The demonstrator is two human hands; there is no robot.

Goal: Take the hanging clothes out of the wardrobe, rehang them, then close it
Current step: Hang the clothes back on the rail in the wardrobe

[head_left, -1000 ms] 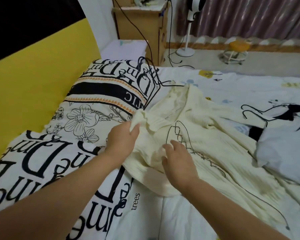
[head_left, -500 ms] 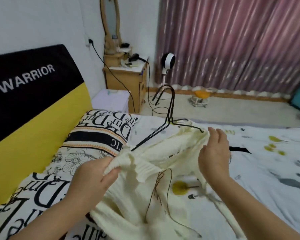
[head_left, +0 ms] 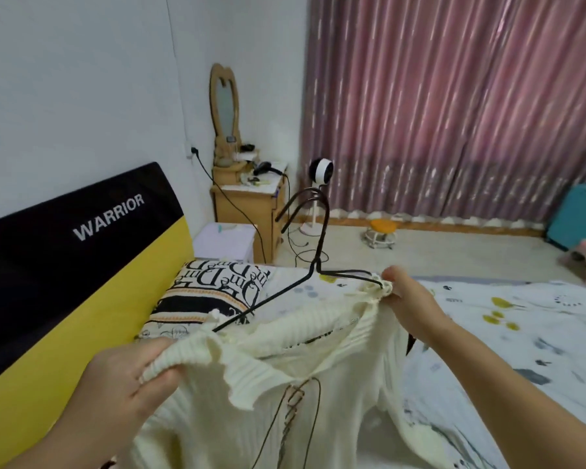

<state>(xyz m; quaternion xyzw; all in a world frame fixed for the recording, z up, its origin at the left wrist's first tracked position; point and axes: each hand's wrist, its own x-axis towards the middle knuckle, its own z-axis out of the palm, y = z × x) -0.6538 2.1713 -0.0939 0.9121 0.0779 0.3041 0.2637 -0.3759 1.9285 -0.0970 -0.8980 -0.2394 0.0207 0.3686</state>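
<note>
The cream ribbed knit sweater (head_left: 312, 384) is being rehung on the black wire hanger (head_left: 313, 265), held up above the bed (head_left: 521, 333). Its shoulders are gripped by the left hand (head_left: 122, 384) and right hand (head_left: 410, 299), fingers curled closed. Seating the shoulders comes next. Since earlier, it has been lifted higher.

A single head-worn camera looked forward and slightly down from above the bed (head_left: 521, 319), close over the hands at the bottom edge. It faced the far corner, taking in the headboard (head_left: 82, 252) at left and the curtain (head_left: 454, 106) ahead.
</note>
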